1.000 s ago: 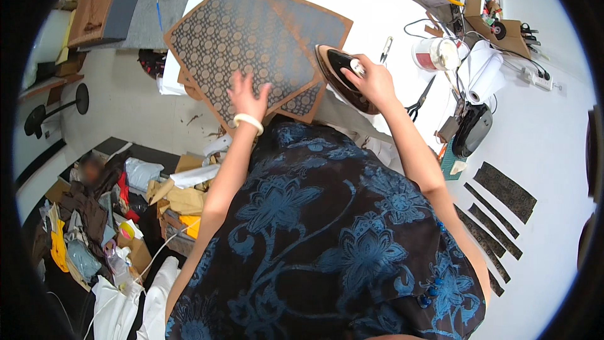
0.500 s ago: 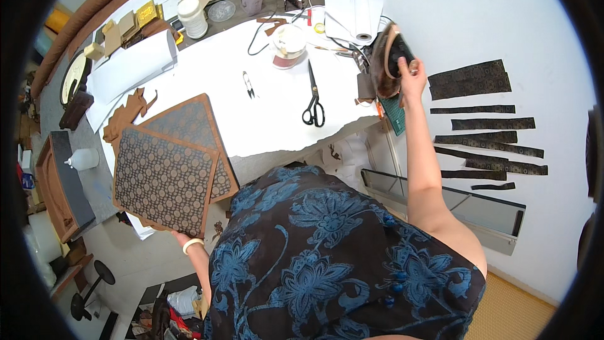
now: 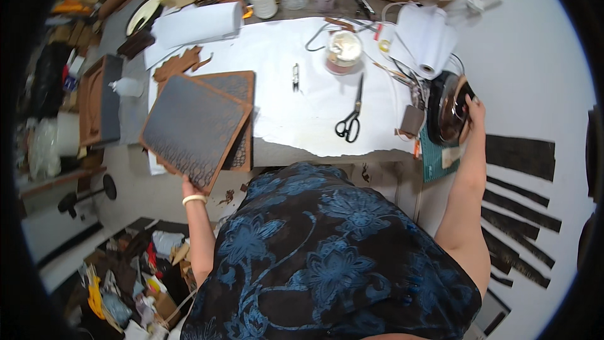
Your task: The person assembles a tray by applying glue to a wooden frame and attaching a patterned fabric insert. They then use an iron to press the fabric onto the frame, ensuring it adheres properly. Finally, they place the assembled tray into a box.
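Note:
My left hand (image 3: pixel 190 184) grips the near corner of a flat patterned panel (image 3: pixel 192 123) with brown edges, its fingers partly hidden under it. That panel lies tilted across a second patterned panel (image 3: pixel 243 145) at the table's left. At the table's right end, my right hand (image 3: pixel 476 112) is wrapped round the handle of a dark, shiny clothes iron (image 3: pixel 450 116), which stands tipped up. Under the iron a green cutting mat (image 3: pixel 434 160) shows in part. Black-handled scissors (image 3: pixel 350 119) and small thread snips (image 3: pixel 296 78) lie between my hands on white paper (image 3: pixel 280 119).
An open tub of white paste (image 3: pixel 345 50) stands at mid-table. Behind the iron lie a white paper roll (image 3: pixel 428 50) and cords. Brown scraps (image 3: pixel 182 63) and a squeeze bottle (image 3: pixel 127 87) are at the left. Dark strips (image 3: pixel 519 157) hang on the right wall.
My view has swung, so the table sits further right. The upper panel's surface has tilted and now catches a grey sheen. The iron has turned in my right hand.

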Demonstrator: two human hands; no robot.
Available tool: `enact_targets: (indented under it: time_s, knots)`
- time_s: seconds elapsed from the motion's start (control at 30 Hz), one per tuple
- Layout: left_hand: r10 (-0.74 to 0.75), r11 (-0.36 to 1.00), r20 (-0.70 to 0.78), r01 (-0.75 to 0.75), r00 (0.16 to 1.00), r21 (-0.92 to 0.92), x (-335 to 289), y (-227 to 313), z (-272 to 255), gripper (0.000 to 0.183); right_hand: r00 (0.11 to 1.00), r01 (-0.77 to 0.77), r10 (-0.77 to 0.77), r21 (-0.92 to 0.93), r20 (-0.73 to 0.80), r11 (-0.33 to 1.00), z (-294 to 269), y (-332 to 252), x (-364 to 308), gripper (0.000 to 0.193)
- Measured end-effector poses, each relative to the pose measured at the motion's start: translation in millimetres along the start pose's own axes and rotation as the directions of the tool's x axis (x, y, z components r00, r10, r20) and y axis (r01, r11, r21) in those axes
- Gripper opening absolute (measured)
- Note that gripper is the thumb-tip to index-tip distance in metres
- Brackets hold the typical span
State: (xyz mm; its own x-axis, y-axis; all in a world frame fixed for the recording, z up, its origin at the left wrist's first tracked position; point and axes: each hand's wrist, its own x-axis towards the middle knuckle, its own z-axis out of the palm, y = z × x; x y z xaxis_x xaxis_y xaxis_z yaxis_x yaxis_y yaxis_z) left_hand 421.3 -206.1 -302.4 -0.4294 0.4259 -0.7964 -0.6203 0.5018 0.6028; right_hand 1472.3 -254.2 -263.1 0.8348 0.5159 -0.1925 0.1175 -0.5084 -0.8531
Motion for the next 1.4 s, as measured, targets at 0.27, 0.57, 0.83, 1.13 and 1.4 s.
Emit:
enact_targets:
  time_s: [0.27,0.57,0.83,1.13,1.4]
  knots:
    - [0.494,0.869,0.067,-0.491,0.867,-0.059,-63,9,6,0.029,0.8,0.586,-0.52,-0.57,0.298,0.576,182,-150,-242,0.053]
    - [0.713,0.7,0.128,-0.71,0.689,-0.08,-262,46,126,0.025,-0.081,0.849,-0.876,0.493,0.476,0.19,393,-240,-509,0.069]
    - [0.919,0.22,0.306,-0.968,0.247,0.12,-202,108,61,0.025,0.497,0.723,-0.821,0.39,0.281,0.571,347,-320,-500,0.017]
    - [0.328,0.945,0.544,-0.257,0.772,-0.205,-11,149,-10,0.052,0.521,0.124,-0.135,0.083,0.843,0.989,522,-366,-426,0.033]
    - [0.224,0.942,0.425,-0.083,0.877,-0.326,66,95,-49,0.026,0.458,0.321,-0.055,-0.107,0.887,0.941,685,-335,-481,0.052]
